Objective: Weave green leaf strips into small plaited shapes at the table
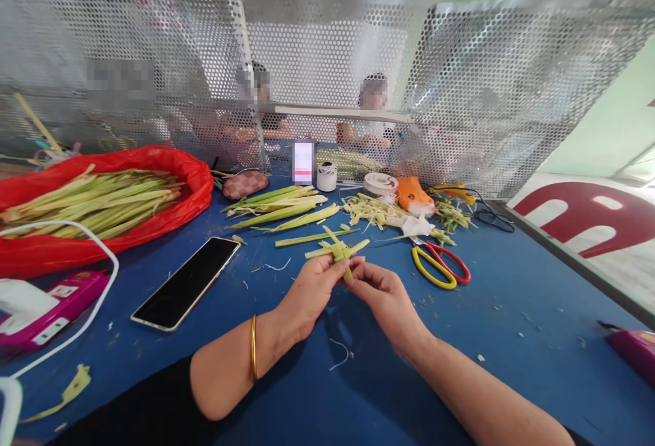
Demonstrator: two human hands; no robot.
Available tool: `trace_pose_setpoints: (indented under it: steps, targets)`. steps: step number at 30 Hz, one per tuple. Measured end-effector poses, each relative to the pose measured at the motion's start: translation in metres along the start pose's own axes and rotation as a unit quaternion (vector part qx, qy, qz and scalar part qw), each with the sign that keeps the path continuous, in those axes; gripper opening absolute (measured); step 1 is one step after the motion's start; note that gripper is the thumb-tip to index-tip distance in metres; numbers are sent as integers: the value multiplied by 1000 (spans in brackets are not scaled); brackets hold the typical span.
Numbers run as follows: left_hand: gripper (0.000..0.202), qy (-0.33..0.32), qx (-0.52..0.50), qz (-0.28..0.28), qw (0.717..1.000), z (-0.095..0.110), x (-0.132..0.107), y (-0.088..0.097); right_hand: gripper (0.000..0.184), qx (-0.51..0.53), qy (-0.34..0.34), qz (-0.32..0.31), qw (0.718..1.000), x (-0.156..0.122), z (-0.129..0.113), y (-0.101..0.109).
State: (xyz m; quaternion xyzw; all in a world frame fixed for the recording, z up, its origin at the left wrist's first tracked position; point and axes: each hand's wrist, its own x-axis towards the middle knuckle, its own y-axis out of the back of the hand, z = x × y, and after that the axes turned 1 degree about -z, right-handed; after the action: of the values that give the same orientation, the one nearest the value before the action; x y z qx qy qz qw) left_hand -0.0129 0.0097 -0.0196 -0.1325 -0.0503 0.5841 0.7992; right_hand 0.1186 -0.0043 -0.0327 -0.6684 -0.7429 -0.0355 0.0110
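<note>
Blue tabletop (317,398), perforated metal screen (327,57) behind, both hands (311,289) pinching a star-shaped weave (340,251) of flat, pale-green strips

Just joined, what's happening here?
A person holds a small piece of folded green strips in both hands over a blue table. The left hand grips its near side; the right hand has fingers at its lower end. Loose leaves lie beyond, scissors to the right, a phone to the left.
</note>
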Motion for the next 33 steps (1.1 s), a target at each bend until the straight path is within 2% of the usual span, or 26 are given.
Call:
trace_pose_setpoints:
  steps: [7, 14, 17, 20, 24, 25, 26, 28, 30, 33]
  targets:
    - [30, 4, -14, 5, 1000, 1, 3, 5, 19, 11, -15, -59, 998, -5, -5, 2]
    - [35, 42, 10, 51, 998, 1, 2, 5, 12, -6, 48, -133, 990, -9, -9, 0]
    - [32, 56, -5, 63, 996, 2, 3, 6, 12, -71, 68, -141, 985, -11, -9, -1]
    - [22, 55, -23, 73, 996, 4, 5, 10, 20, -222, 127, -100, 961, -11, -9, 3]
    - [15, 72, -24, 22, 997, 12, 5, 15, 15, -372, 234, 88, 894, -3, -15, 20]
    - [16, 84, -24, 3, 996, 14, 4, 15, 15, -389, 235, 114, 884, 0, -15, 24]
    - [18, 94, -22, -15, 995, 15, 3, 15, 17, -397, 222, 109, 884, 3, -15, 27]
    - [20, 99, -11, -36, 994, 16, 1, 13, 18, -393, 166, 46, 903, 6, -13, 29]
    - [24, 89, 11, -24, 996, 13, -1, 10, 23, -378, 114, -16, 919, 6, -8, 26]
    - [25, 78, 55, 21, 995, 8, -1, 6, 30, -385, 94, -22, 918, 2, -3, 18]
